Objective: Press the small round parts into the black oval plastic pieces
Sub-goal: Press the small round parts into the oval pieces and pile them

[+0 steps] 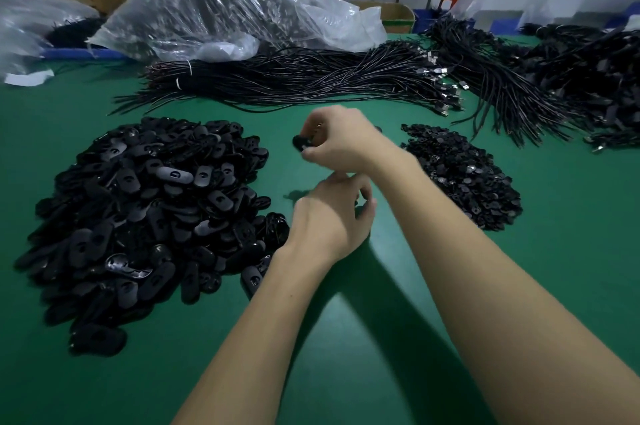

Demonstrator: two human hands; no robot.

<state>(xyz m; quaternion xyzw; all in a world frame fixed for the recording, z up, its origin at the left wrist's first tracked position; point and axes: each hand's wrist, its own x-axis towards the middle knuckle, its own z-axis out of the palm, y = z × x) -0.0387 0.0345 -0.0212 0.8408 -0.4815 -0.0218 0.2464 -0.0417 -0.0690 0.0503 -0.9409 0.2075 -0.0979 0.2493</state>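
A big heap of black oval plastic pieces lies on the green table at the left. A smaller heap of small round parts lies at the right. Between the heaps, my right hand is raised over the table and grips one black oval piece by its fingertips; only the piece's left end shows. My left hand sits just below it, fingers curled inward, and something dark shows between the fingertips, too hidden to name.
Bundles of black cables stretch across the back of the green table, with more cables at the right. A large clear plastic bag of parts lies behind. Cardboard boxes and a shelf stand farther back.
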